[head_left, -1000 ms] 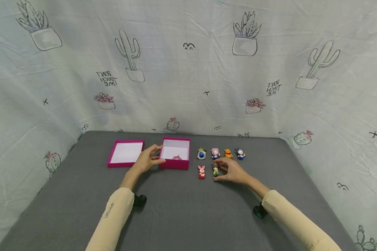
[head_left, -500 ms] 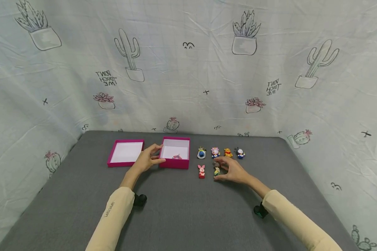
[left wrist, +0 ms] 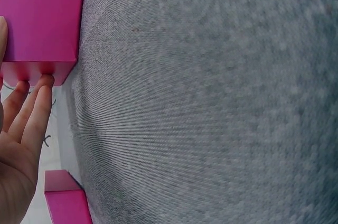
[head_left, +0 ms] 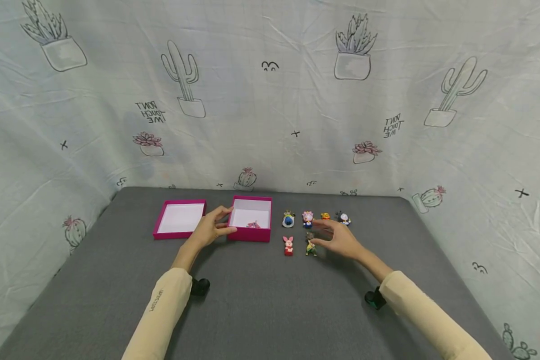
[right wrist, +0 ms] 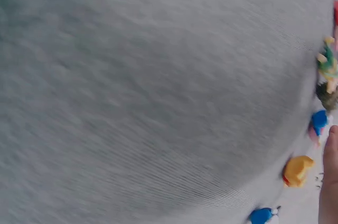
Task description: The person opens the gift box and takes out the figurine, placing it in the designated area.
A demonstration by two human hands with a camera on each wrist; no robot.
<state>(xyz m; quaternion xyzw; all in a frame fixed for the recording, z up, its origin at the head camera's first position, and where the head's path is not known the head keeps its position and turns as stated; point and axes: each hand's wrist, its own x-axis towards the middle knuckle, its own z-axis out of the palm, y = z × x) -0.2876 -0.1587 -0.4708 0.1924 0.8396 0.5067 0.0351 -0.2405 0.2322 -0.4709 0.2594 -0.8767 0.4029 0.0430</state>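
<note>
My left hand (head_left: pixel 209 228) holds the left front corner of a magenta box (head_left: pixel 249 235), thumb at the front face and fingers along the side. In the left wrist view, the fingertips touch the box's side wall (left wrist: pixel 39 71). A small pink item (head_left: pixel 254 225) lies inside on the white bottom. My right hand (head_left: pixel 339 241) hovers with parted fingers beside a figurine in green (head_left: pixel 311 249) with a dark brown top, which lies on the table. To its left is a pink figurine with long ears and a red body (head_left: pixel 288 246).
The magenta box lid (head_left: pixel 180 219) lies white side up at the left. Behind my right hand runs a row of figurines: blue and white (head_left: pixel 288 220), pink-headed (head_left: pixel 308 218), yellow bear (head_left: pixel 326 216), and black, white and blue (head_left: pixel 344 218). A patterned curtain (head_left: pixel 270 100) hangs behind the grey table.
My right hand has let go of the green figurine and drawn back a little to the right. The figurine has shifted slightly. My left hand stays at the box.
</note>
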